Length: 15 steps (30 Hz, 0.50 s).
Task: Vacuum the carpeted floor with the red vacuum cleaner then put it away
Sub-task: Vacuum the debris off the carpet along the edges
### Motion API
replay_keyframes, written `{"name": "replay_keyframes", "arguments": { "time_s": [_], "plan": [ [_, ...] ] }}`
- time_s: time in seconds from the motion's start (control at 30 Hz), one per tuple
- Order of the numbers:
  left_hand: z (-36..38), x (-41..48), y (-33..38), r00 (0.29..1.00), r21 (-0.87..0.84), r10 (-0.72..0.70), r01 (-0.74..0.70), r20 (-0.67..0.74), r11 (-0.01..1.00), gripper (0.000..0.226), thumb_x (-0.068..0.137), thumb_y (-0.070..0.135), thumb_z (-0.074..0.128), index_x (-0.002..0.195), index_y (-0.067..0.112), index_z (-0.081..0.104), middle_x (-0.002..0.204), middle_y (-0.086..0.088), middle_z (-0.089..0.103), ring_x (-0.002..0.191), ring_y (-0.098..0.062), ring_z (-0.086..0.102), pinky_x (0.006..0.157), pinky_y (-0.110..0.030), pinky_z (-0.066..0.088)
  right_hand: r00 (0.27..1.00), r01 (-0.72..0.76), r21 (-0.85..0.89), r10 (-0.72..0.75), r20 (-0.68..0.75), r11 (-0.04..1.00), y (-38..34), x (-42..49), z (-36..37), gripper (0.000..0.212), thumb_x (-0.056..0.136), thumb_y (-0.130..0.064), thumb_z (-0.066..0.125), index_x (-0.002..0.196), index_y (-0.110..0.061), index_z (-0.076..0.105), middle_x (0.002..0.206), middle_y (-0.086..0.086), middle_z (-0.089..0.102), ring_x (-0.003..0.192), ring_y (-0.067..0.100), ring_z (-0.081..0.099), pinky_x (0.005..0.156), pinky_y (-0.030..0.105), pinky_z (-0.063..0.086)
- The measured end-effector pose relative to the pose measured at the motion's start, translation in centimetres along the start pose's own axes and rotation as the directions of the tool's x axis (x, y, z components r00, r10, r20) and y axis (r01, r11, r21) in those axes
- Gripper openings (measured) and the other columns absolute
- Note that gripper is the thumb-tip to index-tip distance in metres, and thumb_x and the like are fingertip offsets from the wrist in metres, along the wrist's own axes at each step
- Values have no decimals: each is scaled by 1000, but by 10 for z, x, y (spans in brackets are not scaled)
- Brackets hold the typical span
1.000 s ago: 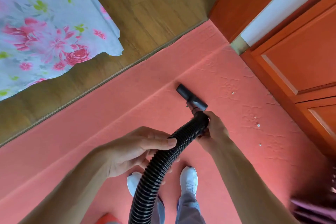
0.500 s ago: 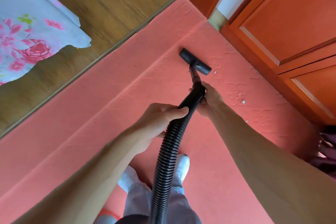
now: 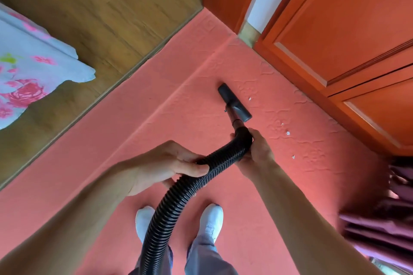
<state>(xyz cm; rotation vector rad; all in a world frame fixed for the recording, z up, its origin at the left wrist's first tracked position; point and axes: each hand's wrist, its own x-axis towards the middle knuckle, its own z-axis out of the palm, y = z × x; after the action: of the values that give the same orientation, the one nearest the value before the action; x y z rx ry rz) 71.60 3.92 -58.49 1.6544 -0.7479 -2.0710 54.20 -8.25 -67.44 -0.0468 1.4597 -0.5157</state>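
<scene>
The black corrugated hose [image 3: 178, 196] of the vacuum cleaner is held by both hands above the salmon-red carpet [image 3: 125, 145]. The left hand [image 3: 165, 165] is wrapped over the hose from above, with the fingers curled round its ribbed middle section. The right hand [image 3: 257, 149] is closed round the hose's smooth curved end, further forward and to the right. Between the two hands the hose is bent in a shallow arc. Below the left hand it is carried down and back between the person's legs, out of the bottom of the view.

From the curved end a short rigid tube is led to the black nozzle [image 3: 234, 102], which is set on the carpet just ahead of the right hand and is angled away to the upper left. A few white scraps [image 3: 287, 133] are scattered on the carpet to the right of the nozzle and of the right hand, between them and the orange-red cabinet doors [image 3: 348, 35].

Two white shoes [image 3: 212, 216] are planted on the carpet, one on each side of the hose. A wooden floor [image 3: 100, 18] is seen beyond the carpet's edge, and a floral bedsheet [image 3: 29, 69] hangs at the left. Purple fabric [image 3: 380, 225], blurred, is seen at the lower right.
</scene>
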Motion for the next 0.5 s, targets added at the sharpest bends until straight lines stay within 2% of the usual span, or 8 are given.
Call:
{"name": "replay_keyframes", "arguments": {
  "time_s": [0.07, 0.17, 0.23, 0.33, 0.37, 0.43, 0.5],
  "plan": [
    [6, 16, 5, 992, -43, 11, -17, -127, 999, 24, 90, 28, 69, 113, 28, 76, 96, -3, 79, 83, -13, 73, 75, -27, 55, 997, 64, -42, -66, -36, 997, -12, 16, 10, 30, 96, -29, 56, 112, -4, 61, 84, 15, 69, 61, 18, 65, 59, 29, 50],
    [19, 49, 13, 940, -129, 34, -82, -339, 988, 19, 90, 21, 71, 108, 24, 78, 95, -7, 79, 83, -17, 71, 70, -23, 52, 986, 145, -28, -147, -80, 989, -34, 41, 23, 24, 96, -29, 59, 102, -6, 63, 92, 16, 71, 61, 20, 66, 58, 29, 52],
    [25, 64, 19, 930, -127, 44, -97, -364, 987, 17, 90, 20, 71, 106, 25, 77, 97, -12, 78, 84, -20, 71, 70, -23, 53, 983, 165, 31, -162, -85, 986, -46, 49, 25, 22, 98, -27, 57, 102, -6, 60, 88, 16, 70, 65, 21, 67, 62, 33, 55],
    [21, 69, 23, 970, -67, 39, -56, -239, 996, 21, 89, 22, 72, 109, 30, 75, 94, -8, 77, 88, -19, 72, 66, -22, 51, 988, 146, 94, -139, -74, 985, -53, 48, 17, 32, 99, -26, 53, 121, -4, 58, 83, 14, 68, 66, 20, 67, 53, 29, 54],
    [15, 65, 24, 985, -56, 28, -38, -168, 998, 24, 89, 22, 72, 112, 30, 75, 91, -5, 78, 89, -18, 72, 67, -22, 52, 992, 121, 112, -115, -59, 986, -53, 43, 13, 36, 99, -28, 53, 126, -4, 56, 84, 14, 68, 68, 20, 67, 55, 29, 54],
    [-2, 55, 24, 1000, -50, -3, 1, -32, 999, 29, 90, 20, 71, 118, 27, 72, 95, -7, 78, 94, -23, 74, 80, -33, 59, 997, 75, 104, -72, -29, 992, -48, 30, 4, 42, 98, -30, 54, 126, 0, 56, 89, 16, 69, 72, 20, 65, 65, 30, 52],
    [-19, 46, 22, 997, -53, -36, 40, 73, 998, 30, 91, 16, 69, 121, 22, 70, 104, -16, 76, 98, -32, 74, 95, -50, 55, 1000, 29, 97, -29, 2, 995, -38, 16, -3, 40, 96, -29, 56, 119, 4, 58, 96, 18, 67, 71, 20, 61, 72, 30, 46]
  ]
}}
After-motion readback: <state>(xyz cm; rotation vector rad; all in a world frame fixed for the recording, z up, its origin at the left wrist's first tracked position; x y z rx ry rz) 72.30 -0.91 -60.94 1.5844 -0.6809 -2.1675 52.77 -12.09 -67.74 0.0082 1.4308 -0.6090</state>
